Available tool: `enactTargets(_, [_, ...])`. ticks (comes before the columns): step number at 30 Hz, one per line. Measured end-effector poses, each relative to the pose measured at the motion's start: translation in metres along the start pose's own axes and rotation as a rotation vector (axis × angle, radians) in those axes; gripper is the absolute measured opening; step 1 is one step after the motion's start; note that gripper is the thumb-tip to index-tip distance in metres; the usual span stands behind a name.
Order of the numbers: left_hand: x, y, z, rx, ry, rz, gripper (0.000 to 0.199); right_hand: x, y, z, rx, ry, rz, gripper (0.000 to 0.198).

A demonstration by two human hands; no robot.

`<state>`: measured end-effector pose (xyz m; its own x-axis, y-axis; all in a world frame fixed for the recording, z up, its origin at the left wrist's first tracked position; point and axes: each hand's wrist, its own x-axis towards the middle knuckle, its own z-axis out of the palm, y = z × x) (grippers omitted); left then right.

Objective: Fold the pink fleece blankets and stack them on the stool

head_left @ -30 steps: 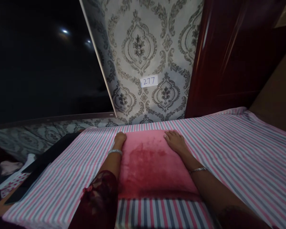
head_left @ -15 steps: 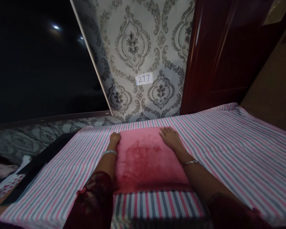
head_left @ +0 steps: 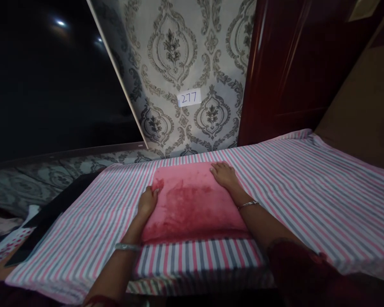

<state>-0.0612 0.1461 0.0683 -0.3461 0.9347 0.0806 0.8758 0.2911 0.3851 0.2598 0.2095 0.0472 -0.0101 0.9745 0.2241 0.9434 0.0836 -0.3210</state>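
Observation:
A square of pink plush fabric [head_left: 192, 200], flat and cushion-like, lies on a striped cloth. Its nap shows darker red patches in the middle and along the near edge. My left hand [head_left: 147, 201] is at its left edge with fingers curled in and closed on that edge; the fingertips are partly hidden. My right hand [head_left: 224, 175] rests palm down on the far right corner, its fingers stretched out over the plush.
The pink, grey and white striped cloth [head_left: 291, 183] covers the table. Behind stand a patterned wall with a paper label [head_left: 189, 97] reading 277, a dark screen [head_left: 51, 85] at left and a dark red wooden panel [head_left: 281, 76]. Brown cardboard [head_left: 361, 102] stands at right.
My left hand has come nearer along the left edge from the far left corner, and a darker mark now shows near that corner. My right hand stays at the far right corner.

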Motion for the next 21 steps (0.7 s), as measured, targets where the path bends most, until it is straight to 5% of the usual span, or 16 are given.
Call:
enactTargets(12, [-0.013, 0.000, -0.013, -0.072, -0.039, 0.003, 0.034, -0.007, -0.002, -0.027, 0.016, -0.111, 0.003, 0.049])
enactTargets(17, [-0.036, -0.018, -0.026, -0.246, -0.138, 0.016, 0.039, -0.054, 0.033, -0.032, 0.135, -0.077, 0.036, 0.057])
enactTargets(21, [-0.063, -0.029, -0.026, -0.644, -0.208, 0.025, 0.052, -0.105, 0.059, -0.023, 0.360, 0.002, 0.102, 0.065])
